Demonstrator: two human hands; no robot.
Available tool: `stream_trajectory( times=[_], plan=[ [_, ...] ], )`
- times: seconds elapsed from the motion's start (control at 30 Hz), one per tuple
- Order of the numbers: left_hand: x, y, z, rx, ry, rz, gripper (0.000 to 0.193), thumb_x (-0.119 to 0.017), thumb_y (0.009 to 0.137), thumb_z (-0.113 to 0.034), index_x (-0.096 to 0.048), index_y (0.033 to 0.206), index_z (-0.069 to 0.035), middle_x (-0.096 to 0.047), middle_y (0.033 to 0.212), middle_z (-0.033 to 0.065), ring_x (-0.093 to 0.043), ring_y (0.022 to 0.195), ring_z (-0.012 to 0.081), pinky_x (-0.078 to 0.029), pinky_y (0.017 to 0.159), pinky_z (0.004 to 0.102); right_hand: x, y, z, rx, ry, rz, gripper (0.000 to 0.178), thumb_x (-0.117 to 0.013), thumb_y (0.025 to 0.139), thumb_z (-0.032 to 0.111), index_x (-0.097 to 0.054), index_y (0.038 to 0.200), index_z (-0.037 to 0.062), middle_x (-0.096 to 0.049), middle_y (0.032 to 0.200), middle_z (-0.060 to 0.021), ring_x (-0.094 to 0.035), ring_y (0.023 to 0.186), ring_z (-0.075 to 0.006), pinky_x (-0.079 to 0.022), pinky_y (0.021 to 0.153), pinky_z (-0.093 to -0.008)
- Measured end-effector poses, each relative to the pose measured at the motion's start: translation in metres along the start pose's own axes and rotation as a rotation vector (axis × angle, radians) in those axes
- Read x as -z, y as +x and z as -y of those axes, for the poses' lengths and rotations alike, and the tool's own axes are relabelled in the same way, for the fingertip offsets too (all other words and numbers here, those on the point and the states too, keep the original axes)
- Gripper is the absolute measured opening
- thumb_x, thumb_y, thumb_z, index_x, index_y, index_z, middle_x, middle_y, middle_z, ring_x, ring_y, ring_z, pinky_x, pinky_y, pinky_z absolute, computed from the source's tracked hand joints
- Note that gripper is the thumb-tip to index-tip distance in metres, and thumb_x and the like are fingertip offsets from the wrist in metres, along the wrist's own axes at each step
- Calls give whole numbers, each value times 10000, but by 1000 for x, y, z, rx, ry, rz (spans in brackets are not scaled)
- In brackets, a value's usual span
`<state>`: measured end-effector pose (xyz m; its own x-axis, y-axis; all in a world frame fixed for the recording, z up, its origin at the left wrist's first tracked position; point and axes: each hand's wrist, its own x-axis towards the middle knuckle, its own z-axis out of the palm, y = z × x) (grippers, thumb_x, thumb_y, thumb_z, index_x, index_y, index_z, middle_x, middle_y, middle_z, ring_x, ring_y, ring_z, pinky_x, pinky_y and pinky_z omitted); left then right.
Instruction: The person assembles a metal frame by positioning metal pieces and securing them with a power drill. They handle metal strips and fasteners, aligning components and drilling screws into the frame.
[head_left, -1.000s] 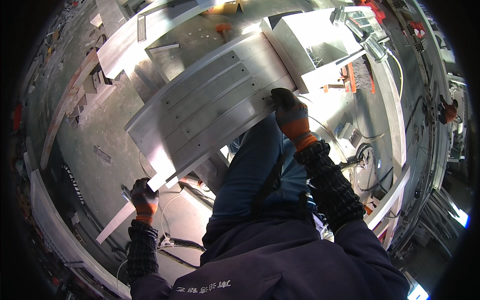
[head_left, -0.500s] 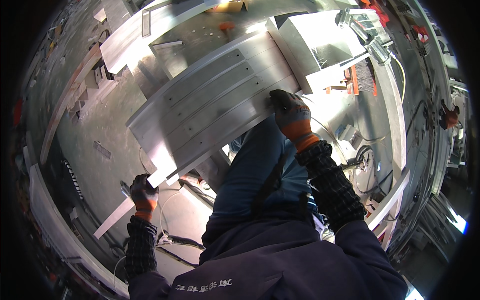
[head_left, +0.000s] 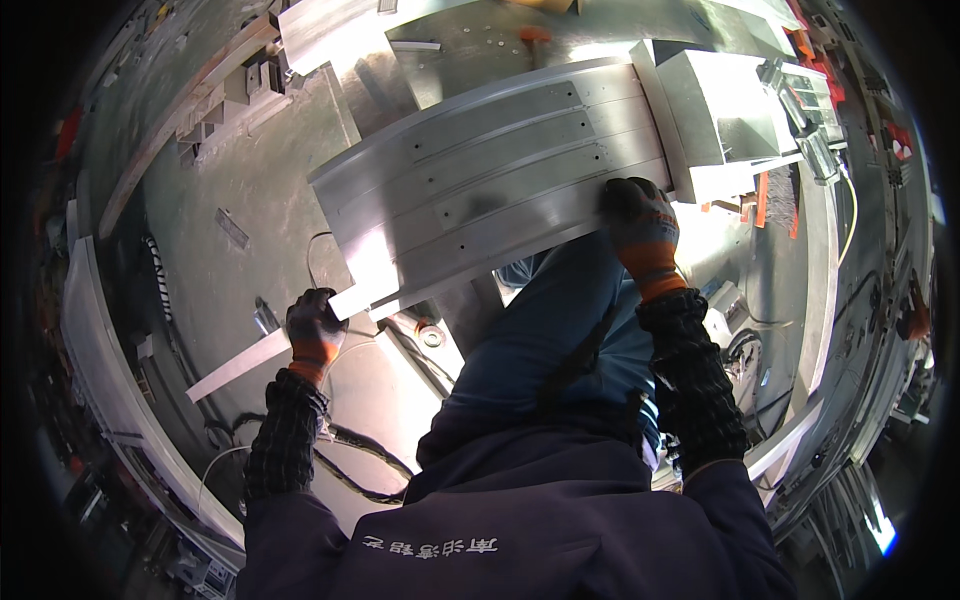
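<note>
A long metal panel (head_left: pixel 480 170) with lengthwise grooves and several small dark holes lies slantwise in front of me, its near side by my legs. My right hand (head_left: pixel 638 215), in a grey and orange glove, is closed over the panel's near edge toward its right end. The thumb is hidden. At the panel's left near corner, my left hand (head_left: pixel 316 318), gloved alike, is closed around a narrow pale metal strip (head_left: pixel 235 367). One end of the strip meets the panel's corner, and the other sticks out to the lower left.
A box-shaped metal piece (head_left: pixel 695 110) stands beyond the panel's right end, with a clamp-like metal tool (head_left: pixel 815 145) on it. A loose small plate (head_left: pixel 232 228) lies on the floor at left. Dark cables (head_left: pixel 365 445) run below my left hand. An orange object (head_left: pixel 535 35) lies behind.
The whole view has shifted, so the panel sits farther right in it. Both hands keep their places on the strip and the panel.
</note>
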<state>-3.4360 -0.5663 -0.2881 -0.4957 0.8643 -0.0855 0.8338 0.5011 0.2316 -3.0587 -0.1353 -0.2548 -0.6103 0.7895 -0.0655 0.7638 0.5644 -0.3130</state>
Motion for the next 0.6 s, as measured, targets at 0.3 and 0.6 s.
stream_trajectory(
  times=[0.3, 0.6],
  plan=[
    [34, 23, -4, 63, -364, 353, 507, -829, 844, -325, -681, 1272, -98, -727, 1225, 166, -681, 1167, 389, -540, 1021, 470, -3, -1, 0, 18, 11, -88, 357, -706, 913, 305, -727, 1211, 109, -741, 1122, -202, -708, 1034, -438, -586, 903, -526],
    [53, 78, -58, 260, -550, 665, 497, -656, 1058, -470, -737, 1295, -41, -788, 1184, 164, -741, 1154, 271, -554, 1000, 364, 4, 2, 12, 48, 23, -152, 168, -689, 962, 154, -767, 1102, 105, -750, 1065, -142, -714, 1001, -390, -570, 886, -468]
  ],
)
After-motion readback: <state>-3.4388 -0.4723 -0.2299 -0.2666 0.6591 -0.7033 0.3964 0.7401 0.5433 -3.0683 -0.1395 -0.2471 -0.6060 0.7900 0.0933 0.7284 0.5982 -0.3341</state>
